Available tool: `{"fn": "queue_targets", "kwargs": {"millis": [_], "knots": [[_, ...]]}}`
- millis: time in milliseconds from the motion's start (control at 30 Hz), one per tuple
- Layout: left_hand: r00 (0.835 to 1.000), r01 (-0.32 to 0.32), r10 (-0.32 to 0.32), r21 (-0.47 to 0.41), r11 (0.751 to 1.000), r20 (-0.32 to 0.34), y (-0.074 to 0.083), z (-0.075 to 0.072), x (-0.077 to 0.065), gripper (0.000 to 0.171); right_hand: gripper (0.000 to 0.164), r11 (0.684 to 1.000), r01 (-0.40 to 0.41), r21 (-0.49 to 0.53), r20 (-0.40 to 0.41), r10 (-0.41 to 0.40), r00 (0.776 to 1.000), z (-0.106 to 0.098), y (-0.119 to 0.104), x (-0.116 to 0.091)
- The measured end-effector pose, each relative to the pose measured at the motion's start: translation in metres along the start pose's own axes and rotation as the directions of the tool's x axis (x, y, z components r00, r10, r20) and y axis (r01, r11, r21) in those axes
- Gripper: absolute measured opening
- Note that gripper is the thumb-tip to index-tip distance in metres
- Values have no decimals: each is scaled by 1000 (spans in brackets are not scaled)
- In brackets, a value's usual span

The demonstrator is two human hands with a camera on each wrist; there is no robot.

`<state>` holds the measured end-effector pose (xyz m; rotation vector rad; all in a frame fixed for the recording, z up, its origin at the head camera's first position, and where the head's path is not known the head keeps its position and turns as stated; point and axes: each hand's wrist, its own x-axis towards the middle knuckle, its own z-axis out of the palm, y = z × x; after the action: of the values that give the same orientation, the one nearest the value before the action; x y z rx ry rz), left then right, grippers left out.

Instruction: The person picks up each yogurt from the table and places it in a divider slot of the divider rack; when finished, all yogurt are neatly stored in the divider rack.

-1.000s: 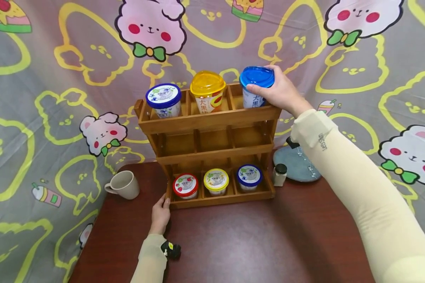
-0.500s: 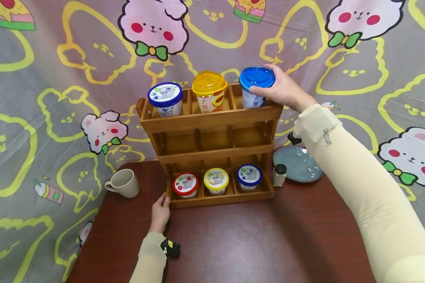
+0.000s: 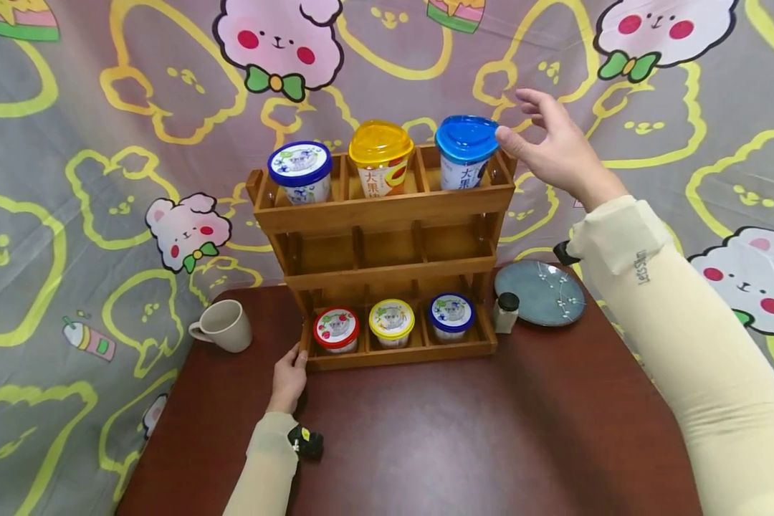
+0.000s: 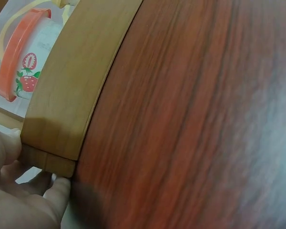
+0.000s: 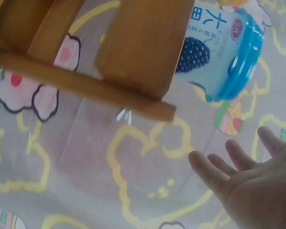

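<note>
A three-tier wooden shelf rack (image 3: 393,275) stands on the table. In the top tier sit a blue-lidded yogurt cup (image 3: 467,149) at the right, a yellow-domed cup (image 3: 380,154) in the middle and a flat-lidded tub (image 3: 300,172) at the left. My right hand (image 3: 557,147) is off the blue-lidded cup, just right of its lid, fingers spread and holding nothing. In the right wrist view the same hand (image 5: 252,176) shows apart from rack and cup. Low at the left, my left hand (image 3: 288,380) grips the rack's bottom corner, with thumb and fingers around the wood (image 4: 47,160).
The bottom tier holds a red-lidded tub (image 3: 337,328), a yellow-lidded tub (image 3: 392,322) and a blue-lidded tub (image 3: 451,315). A mug (image 3: 226,328) stands left of the rack. On its right are a small black-capped jar (image 3: 506,315) and a blue-grey plate (image 3: 542,295). A patterned curtain hangs close behind.
My right hand has let go of the blue-lidded cup and moved off to the right, its fingers spreading. The cup stays in the top right compartment. My left hand keeps its place.
</note>
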<state>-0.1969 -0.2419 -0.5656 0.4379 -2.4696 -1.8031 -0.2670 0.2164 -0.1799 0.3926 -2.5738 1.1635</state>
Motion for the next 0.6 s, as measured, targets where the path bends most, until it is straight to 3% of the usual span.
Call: {"fn": "queue_targets", "kwargs": {"millis": [167, 333, 500, 600], "knots": [[999, 9, -10, 25, 1000, 42, 4, -8, -3, 49, 72, 1000, 20, -10, -38, -20, 999, -8, 16, -37], [999, -21, 19, 59, 998, 44, 11, -29, -13, 48, 69, 998, 68, 13, -28, -67, 997, -3, 37, -87], [993, -121, 120, 138, 983, 12, 32, -59, -24, 50, 71, 997, 74, -31, -21, -75, 997, 16, 64, -134], [978, -205, 210, 203, 957, -2, 49, -77, -36, 52, 73, 996, 61, -68, -13, -62, 998, 34, 80, -161]]}}
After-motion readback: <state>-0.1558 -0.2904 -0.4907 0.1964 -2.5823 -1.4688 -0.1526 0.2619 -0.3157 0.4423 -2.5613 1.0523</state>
